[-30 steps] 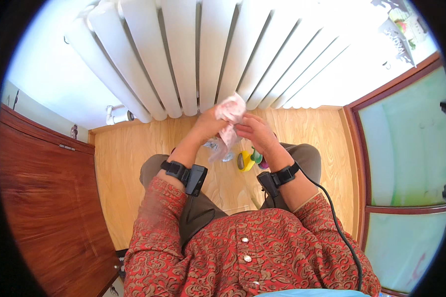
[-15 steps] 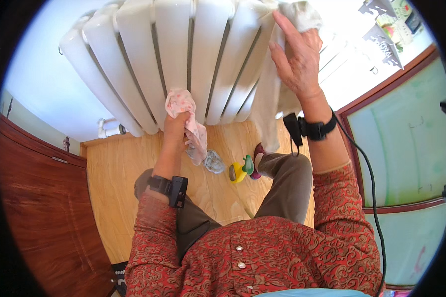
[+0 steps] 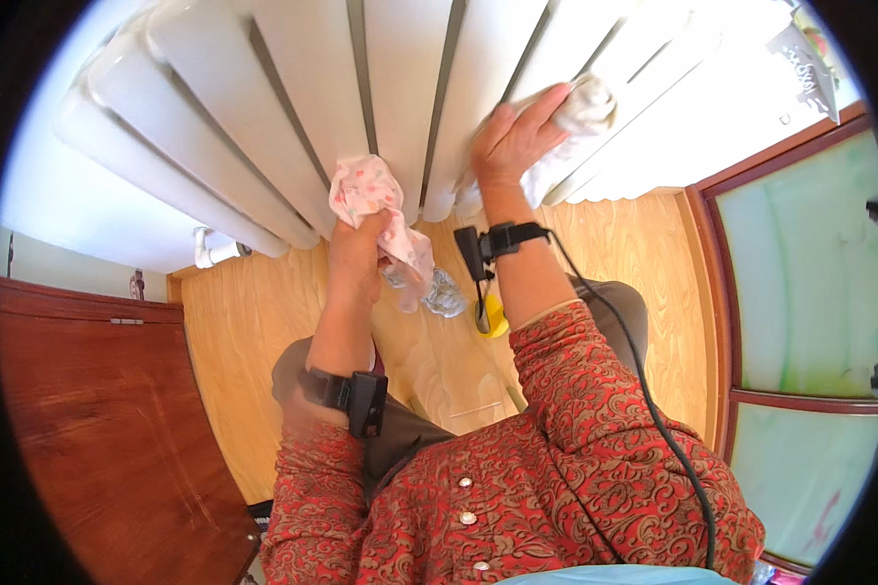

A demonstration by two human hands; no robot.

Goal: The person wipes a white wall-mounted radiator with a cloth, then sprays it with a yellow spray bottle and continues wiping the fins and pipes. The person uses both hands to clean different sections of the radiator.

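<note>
So the pink patterned cloth [image 3: 366, 185] is bunched up in the left hand [image 3: 364, 244], fingers closed around it, just in front of the radiator's [image 3: 307, 63] lower edge with a loose end hanging toward the near side. Over to the right and a bit farther off, the right hand [image 3: 517, 146] has its fingers stretched along a whitish cloth [image 3: 592, 105] at the radiator, though I honestly can't tell how tightly it's gripped. Nearer, on the wood floor [image 3: 644, 253], there's crumpled clear plastic [image 3: 445, 292] with something yellow [image 3: 493, 317] to its right, partly hidden.
</note>
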